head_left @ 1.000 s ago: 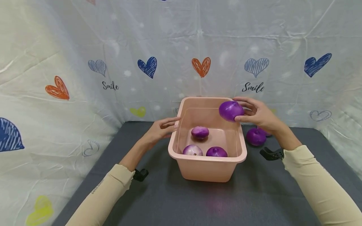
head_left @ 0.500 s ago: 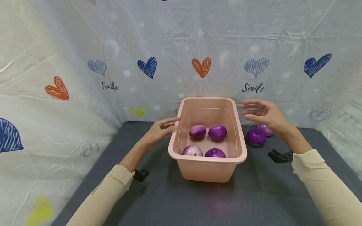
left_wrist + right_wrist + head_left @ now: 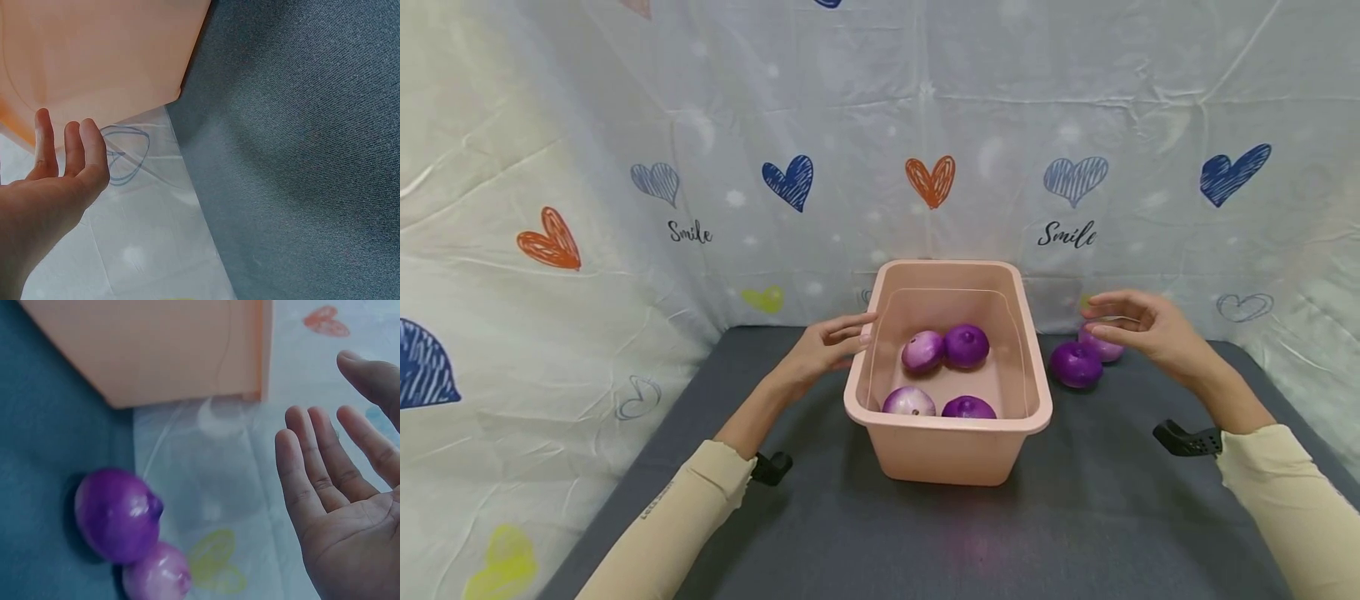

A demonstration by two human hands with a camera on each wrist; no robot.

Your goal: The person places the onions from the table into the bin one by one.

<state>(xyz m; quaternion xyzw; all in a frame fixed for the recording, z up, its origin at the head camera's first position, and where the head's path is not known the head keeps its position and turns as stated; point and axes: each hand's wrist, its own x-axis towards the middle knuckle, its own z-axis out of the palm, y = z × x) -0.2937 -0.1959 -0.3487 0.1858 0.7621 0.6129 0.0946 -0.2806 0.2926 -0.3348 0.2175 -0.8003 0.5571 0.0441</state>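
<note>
Pink tub (image 3: 880, 379) holds four purple onions (image 3: 966, 344) (seemingly peeled).

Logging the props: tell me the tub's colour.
The tub is pale pink, shown best in the head view.
</note>
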